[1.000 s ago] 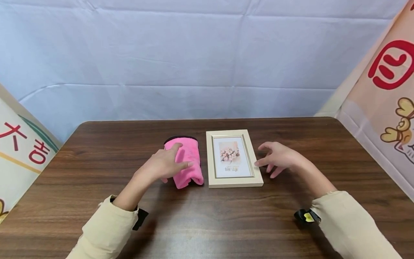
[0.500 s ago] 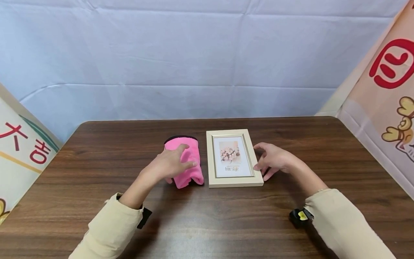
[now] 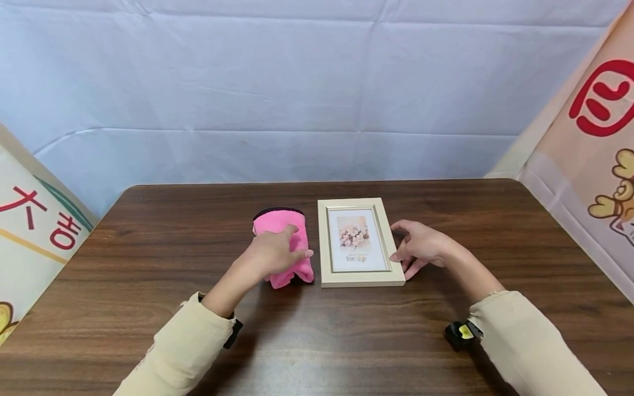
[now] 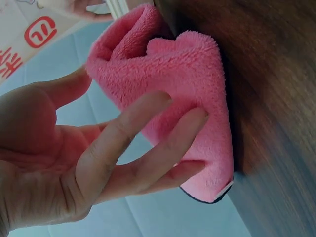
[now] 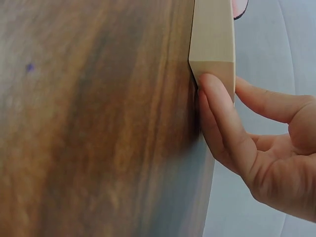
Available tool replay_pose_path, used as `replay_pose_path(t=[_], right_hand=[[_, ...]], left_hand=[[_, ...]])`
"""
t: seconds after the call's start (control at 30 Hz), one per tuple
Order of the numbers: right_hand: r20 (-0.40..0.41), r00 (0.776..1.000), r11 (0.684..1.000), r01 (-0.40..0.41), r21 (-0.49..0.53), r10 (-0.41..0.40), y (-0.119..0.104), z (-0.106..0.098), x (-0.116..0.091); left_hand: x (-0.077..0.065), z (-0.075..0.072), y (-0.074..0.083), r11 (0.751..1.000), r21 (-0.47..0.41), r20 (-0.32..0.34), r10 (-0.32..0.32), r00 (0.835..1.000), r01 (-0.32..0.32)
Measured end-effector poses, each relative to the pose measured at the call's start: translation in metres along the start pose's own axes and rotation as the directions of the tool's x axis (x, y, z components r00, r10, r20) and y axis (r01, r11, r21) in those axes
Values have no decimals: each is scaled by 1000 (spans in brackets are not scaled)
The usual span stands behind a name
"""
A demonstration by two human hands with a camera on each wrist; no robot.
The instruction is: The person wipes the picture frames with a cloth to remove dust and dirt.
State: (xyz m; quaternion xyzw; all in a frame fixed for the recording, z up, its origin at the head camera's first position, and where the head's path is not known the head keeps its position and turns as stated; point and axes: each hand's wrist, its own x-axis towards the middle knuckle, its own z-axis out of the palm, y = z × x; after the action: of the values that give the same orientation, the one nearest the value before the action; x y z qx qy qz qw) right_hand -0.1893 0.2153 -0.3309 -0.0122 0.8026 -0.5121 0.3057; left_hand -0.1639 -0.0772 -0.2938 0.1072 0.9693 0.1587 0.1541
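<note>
Behind everything I have a pale backdrop (image 3: pixel 317 99), hung, I'd guess, to keep the view plain. In front of it spreads the wooden table (image 3: pixel 148 264), giving both objects a firm rest. The cream picture frame (image 3: pixel 363 279) lies flat and face up on it, slightly right of centre; laid like that, it has little chance of toppling. Just left of the frame, a narrow strip of wood between them, lies the pink cloth (image 4: pixel 173 84), folded over on itself, which I judge keeps it compact. My right hand (image 3: pixel 421 245) pinches the frame's right border toward the near corner, thumb on the face and fingers against the side, a hold that should steady it. My left hand (image 3: pixel 269 253) arches over the cloth, fingers spread and loosely bent, gripping nothing; from these angles I can't tell whether a fingertip touches the pile. Smallest, the flower print (image 3: pixel 354 234) sits upright to me, so the frame faces my side.
</note>
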Motion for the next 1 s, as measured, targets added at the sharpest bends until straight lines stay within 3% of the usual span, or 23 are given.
replay_pose_path(t=[0.53,0.77,1.0], right_hand=[[-1,1000,1000,-10,-10,10,-2,2,-1],[4,1000,1000,-14,-9,14,-2,2,-1],[5,1000,1000,-17,-7,17,-2,2,-2]], left_hand=[[15,14,10,987,155,36,-45,998,39],[14,14,6,994,105,34,-5,999,1],[13,11,1,1000,13,101,-26,995,25]])
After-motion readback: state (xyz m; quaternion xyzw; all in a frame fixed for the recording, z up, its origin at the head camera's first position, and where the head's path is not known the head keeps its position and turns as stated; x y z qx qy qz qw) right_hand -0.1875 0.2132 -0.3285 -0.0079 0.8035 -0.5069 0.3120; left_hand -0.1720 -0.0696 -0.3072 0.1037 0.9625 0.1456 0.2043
